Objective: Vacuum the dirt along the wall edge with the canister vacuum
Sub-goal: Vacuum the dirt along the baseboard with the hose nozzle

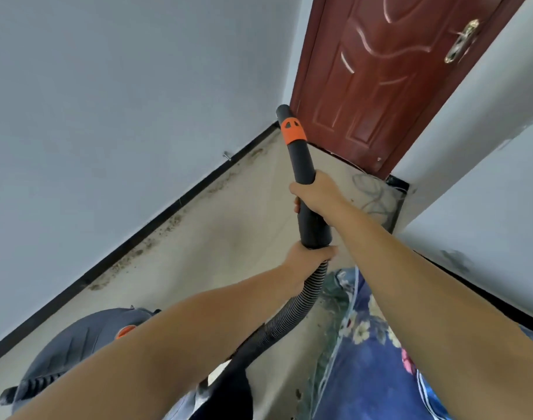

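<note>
A black vacuum wand (301,159) with an orange collar (293,131) points up toward the corner by the door, its tip raised off the floor. My right hand (315,192) grips the wand at mid-length. My left hand (307,259) holds the lower end, where the ribbed black hose (295,313) joins. The hose runs down to the grey canister vacuum (86,338) at the lower left, partly hidden by my left forearm. Brown dirt (171,221) lies in a line along the black skirting (156,219) of the left wall.
A dark red door (389,77) with a brass handle (462,40) closes the far end. A white wall (486,183) juts in on the right. Floral blue fabric (374,359) covers the lower right. The beige floor (229,237) runs between the walls.
</note>
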Tool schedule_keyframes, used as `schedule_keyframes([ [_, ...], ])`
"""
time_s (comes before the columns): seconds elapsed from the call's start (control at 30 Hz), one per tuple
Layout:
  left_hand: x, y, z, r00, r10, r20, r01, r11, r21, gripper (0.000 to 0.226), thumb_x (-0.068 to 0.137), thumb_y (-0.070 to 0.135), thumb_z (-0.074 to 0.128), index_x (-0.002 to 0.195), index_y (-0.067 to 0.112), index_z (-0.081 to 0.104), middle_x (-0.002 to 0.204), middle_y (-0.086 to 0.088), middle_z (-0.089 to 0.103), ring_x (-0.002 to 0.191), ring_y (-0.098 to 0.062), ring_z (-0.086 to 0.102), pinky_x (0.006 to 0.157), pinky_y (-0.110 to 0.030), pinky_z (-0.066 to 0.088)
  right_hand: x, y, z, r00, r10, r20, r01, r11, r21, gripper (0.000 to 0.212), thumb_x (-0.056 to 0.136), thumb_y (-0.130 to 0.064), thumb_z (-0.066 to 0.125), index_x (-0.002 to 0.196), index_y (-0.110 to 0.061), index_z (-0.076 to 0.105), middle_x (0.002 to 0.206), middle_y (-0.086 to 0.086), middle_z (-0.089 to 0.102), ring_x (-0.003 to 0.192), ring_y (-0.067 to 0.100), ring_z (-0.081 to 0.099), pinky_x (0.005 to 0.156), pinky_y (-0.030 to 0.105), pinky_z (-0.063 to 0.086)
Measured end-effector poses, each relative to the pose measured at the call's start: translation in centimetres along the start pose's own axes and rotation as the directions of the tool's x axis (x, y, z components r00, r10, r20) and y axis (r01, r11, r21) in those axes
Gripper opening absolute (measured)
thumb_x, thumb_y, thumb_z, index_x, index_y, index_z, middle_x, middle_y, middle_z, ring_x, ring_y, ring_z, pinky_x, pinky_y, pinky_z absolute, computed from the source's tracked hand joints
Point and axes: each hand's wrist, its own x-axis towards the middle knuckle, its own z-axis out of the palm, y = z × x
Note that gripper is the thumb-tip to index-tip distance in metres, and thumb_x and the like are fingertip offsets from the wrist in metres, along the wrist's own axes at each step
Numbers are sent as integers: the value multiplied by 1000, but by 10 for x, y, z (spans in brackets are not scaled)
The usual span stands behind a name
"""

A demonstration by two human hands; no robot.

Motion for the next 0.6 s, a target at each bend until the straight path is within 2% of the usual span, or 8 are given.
schedule_keyframes([
  [0.13, 45, 31, -19, 999, -11, -50, 7, 996, -84, 16, 81, 20, 75, 75, 13, 62, 79, -4, 63, 80, -22, 58, 77, -33, 47, 58, -23, 17, 995, -23, 93, 28, 998, -47, 10, 80, -13, 59, 87, -14, 52, 53, 0, 60, 43, 14, 59, 47, 23, 48],
  [0.2, 61, 40, -29, 996, -39, -81, 28, 991, -133, 16, 80, 19, 75, 73, 12, 62, 75, -4, 63, 77, -21, 58, 77, -34, 47, 82, -29, 27, 988, -15, 151, 26, 997, -70, 10, 80, -12, 58, 88, -12, 52, 55, 3, 62, 44, 14, 59, 51, 25, 49],
  [0.33, 102, 59, -54, 986, -39, -161, 5, 978, -207, 13, 79, 16, 75, 77, 12, 63, 77, -5, 62, 81, -22, 58, 82, -38, 49, 133, -43, 52, 962, -23, 272, 57, 991, -118, 9, 81, -13, 55, 89, -12, 50, 56, 5, 63, 45, 13, 58, 58, 26, 46],
  [0.5, 161, 72, -74, 951, -67, -302, -32, 949, -313, 14, 80, 17, 74, 84, 12, 62, 79, -3, 63, 76, -19, 60, 82, -35, 50, 201, -51, 91, 865, -54, 498, 184, 959, -215, 5, 80, -16, 54, 82, -12, 51, 49, 1, 63, 47, 10, 56, 58, 27, 42],
  [0.6, 198, 80, -77, 901, -93, -423, -76, 928, -366, 19, 79, 17, 75, 90, 12, 61, 82, -4, 64, 78, -20, 61, 85, -36, 52, 242, -47, 108, 783, -48, 620, 227, 950, -213, 6, 80, -14, 55, 83, -11, 51, 49, 1, 63, 43, 9, 57, 56, 25, 43],
])
